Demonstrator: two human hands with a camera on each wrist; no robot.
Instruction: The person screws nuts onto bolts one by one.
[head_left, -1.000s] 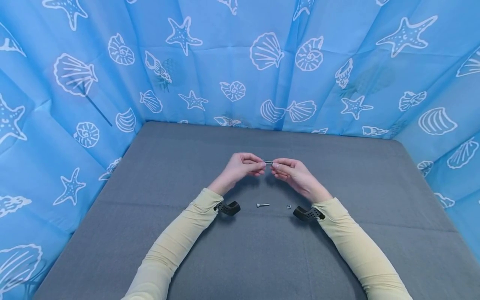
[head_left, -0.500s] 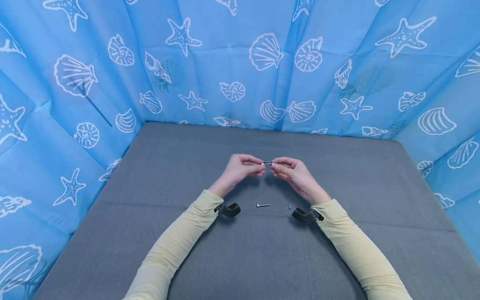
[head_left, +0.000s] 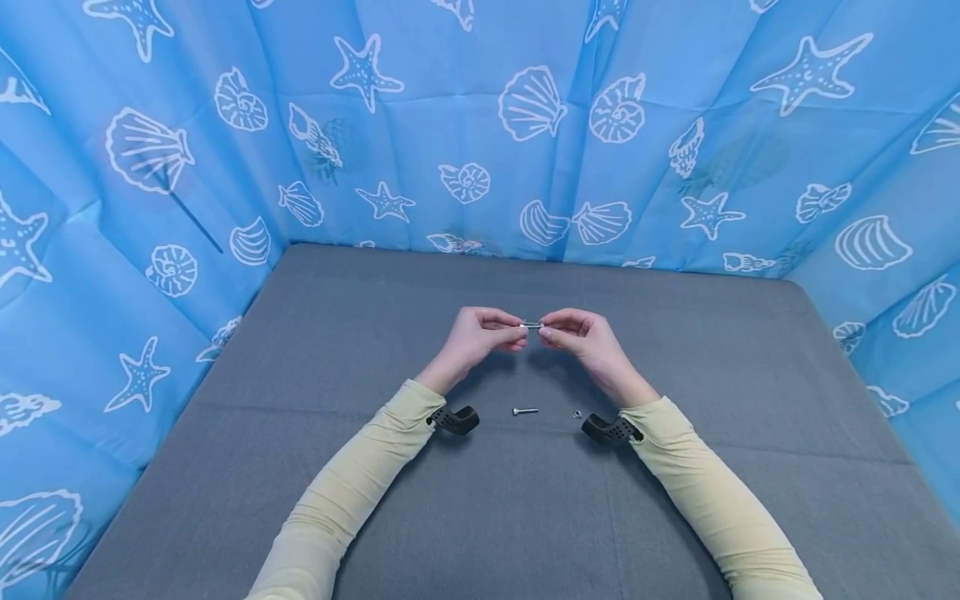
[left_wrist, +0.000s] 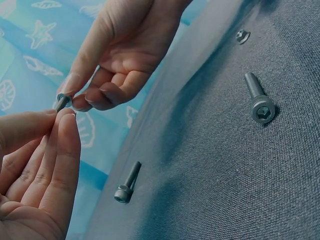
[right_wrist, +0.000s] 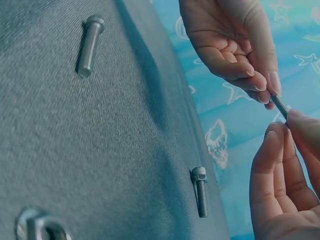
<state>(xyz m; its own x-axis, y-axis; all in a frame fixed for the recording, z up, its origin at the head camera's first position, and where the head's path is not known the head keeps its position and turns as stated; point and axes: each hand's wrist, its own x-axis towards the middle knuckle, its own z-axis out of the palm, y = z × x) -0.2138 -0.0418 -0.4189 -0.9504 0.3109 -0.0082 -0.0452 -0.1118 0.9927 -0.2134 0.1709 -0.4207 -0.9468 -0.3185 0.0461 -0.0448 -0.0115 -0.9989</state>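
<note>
Close above the far half of the table, my left hand [head_left: 486, 335] pinches a small metal bolt [right_wrist: 281, 106] between thumb and fingertips. The bolt's threaded shank points toward my right hand [head_left: 585, 340]. My right thumb and fingers pinch a small nut [left_wrist: 65, 98] at the end of that shank; fingertips partly hide it. A second bolt [left_wrist: 263, 109], with a hex socket head, lies on the cloth nearer the body. To its right lies a loose flanged nut [head_left: 577, 414]. Beyond the hands, another bolt [right_wrist: 201, 195] lies with a nut close against its head.
A grey cloth-covered table [head_left: 480, 517] lies under everything. Blue curtains [head_left: 420, 125] with white shells and starfish surround its back and sides. Black wrist mounts [head_left: 456, 420] stick out from both cream sleeves [head_left: 330, 500].
Both hands have drifted slightly left together, still pinching the bolt and the nut. The bolt and nut lying nearer the body have not moved.
</note>
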